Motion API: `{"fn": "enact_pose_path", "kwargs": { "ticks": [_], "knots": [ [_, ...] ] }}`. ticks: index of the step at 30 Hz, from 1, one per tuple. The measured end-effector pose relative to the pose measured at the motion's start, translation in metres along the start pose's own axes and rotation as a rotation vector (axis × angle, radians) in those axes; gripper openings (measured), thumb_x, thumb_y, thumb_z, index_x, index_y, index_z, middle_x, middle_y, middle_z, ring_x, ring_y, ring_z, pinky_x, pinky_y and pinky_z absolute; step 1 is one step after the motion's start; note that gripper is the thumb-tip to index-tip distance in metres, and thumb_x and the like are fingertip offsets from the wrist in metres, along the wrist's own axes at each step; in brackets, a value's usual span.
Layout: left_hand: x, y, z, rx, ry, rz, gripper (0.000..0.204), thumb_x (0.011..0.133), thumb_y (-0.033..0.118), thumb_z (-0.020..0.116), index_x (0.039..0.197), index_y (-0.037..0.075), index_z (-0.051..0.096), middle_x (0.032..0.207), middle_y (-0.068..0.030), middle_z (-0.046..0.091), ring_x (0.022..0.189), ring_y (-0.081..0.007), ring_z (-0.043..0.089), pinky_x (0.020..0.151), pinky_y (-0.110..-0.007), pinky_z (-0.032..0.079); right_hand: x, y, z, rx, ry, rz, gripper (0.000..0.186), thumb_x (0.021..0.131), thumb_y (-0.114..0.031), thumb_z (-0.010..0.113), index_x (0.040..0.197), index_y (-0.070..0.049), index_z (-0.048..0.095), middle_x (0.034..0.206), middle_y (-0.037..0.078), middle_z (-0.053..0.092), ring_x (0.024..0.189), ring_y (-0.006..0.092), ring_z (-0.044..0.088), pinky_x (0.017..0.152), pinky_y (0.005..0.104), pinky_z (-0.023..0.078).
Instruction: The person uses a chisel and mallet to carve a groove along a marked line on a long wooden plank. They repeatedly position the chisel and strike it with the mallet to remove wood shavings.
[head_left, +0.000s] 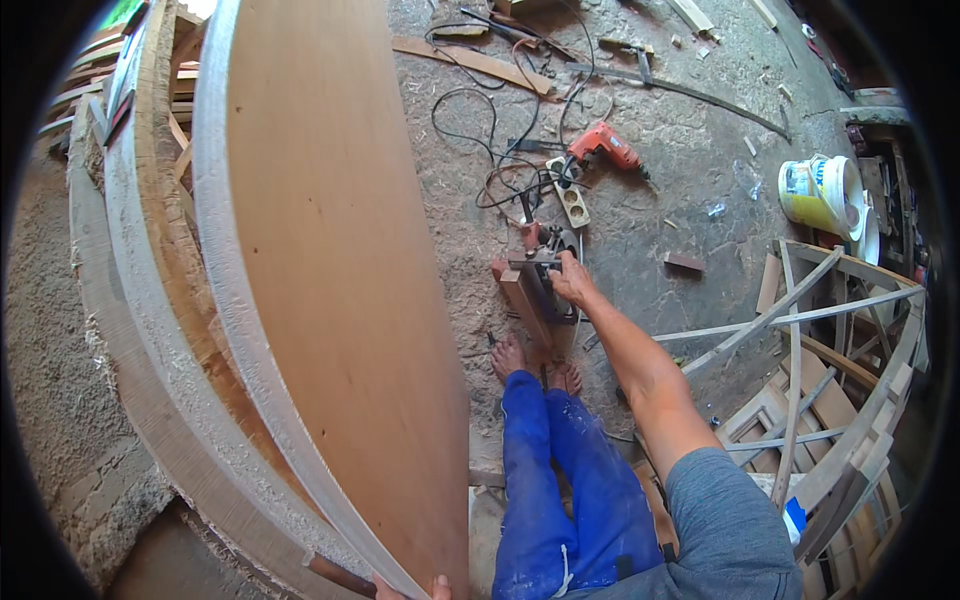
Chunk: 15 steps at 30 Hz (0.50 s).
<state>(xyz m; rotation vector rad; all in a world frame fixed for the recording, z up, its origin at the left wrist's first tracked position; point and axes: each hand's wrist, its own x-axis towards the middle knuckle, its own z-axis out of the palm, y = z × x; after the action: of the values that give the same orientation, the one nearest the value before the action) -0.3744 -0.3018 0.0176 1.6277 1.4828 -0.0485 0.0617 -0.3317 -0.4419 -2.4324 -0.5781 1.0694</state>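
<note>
A tall plywood panel point(335, 260) with a pale curved edge fills the left-centre. My left hand point(420, 585), partly cut off at the bottom, grips this panel's edge with fingers curled round it. My right hand point(572, 280) is closed on a metal bar point(532, 260) at a power saw point(560, 305) with an orange part, near my feet. Short wooden blocks point(525, 305) stand against the saw, just above my bare feet point(508, 355).
An orange drill point(606, 148), a power strip point(569, 195) and tangled cables lie ahead. White buckets point(820, 200) and a cross-braced wooden frame point(810, 315) are at the right. More curved boards point(140, 300) lean at left; offcuts lie scattered on the rough floor point(700, 120).
</note>
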Motion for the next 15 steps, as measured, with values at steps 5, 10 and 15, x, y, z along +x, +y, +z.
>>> {"fn": "enact_pose_path", "kwargs": {
  "ticks": [5, 10, 15],
  "knots": [
    [-0.003, 0.029, -0.002, 0.075, -0.08, -0.113, 0.079, 0.084, 0.003, 0.077, 0.15, -0.003, 0.034, 0.141, -0.0218, 0.051, 0.126, -0.0342, 0.054, 0.106, -0.044, 0.046, 0.017, 0.014, -0.014, 0.018, -0.135, -0.089, 0.035, 0.094, -0.034, 0.067, 0.112, -0.005, 0.062, 0.098, 0.023, 0.07, 0.098, 0.0397, 0.069, 0.085, 0.0481, 0.052],
    [-0.008, 0.021, -0.007, 0.008, -0.011, -0.196, 0.075, 0.083, 0.0, 0.076, 0.147, -0.004, 0.038, 0.139, -0.0209, 0.053, 0.125, -0.0318, 0.056, 0.106, -0.042, 0.046, -0.011, 0.022, -0.031, 0.063, -0.149, -0.174, 0.029, 0.095, -0.033, 0.065, 0.1, -0.005, 0.069, 0.087, 0.013, 0.07, 0.084, 0.0271, 0.068, 0.077, 0.0404, 0.052],
    [-0.006, 0.012, -0.009, 0.175, -0.03, -0.072, 0.071, 0.083, 0.003, 0.078, 0.144, -0.004, 0.043, 0.134, -0.0216, 0.059, 0.12, -0.0333, 0.06, 0.103, -0.042, 0.049, -0.053, 0.048, -0.071, 0.068, -0.026, -0.054, 0.028, 0.095, -0.033, 0.067, 0.098, -0.006, 0.071, 0.084, 0.011, 0.07, 0.079, 0.0229, 0.067, 0.074, 0.0373, 0.051]
  ]
}}
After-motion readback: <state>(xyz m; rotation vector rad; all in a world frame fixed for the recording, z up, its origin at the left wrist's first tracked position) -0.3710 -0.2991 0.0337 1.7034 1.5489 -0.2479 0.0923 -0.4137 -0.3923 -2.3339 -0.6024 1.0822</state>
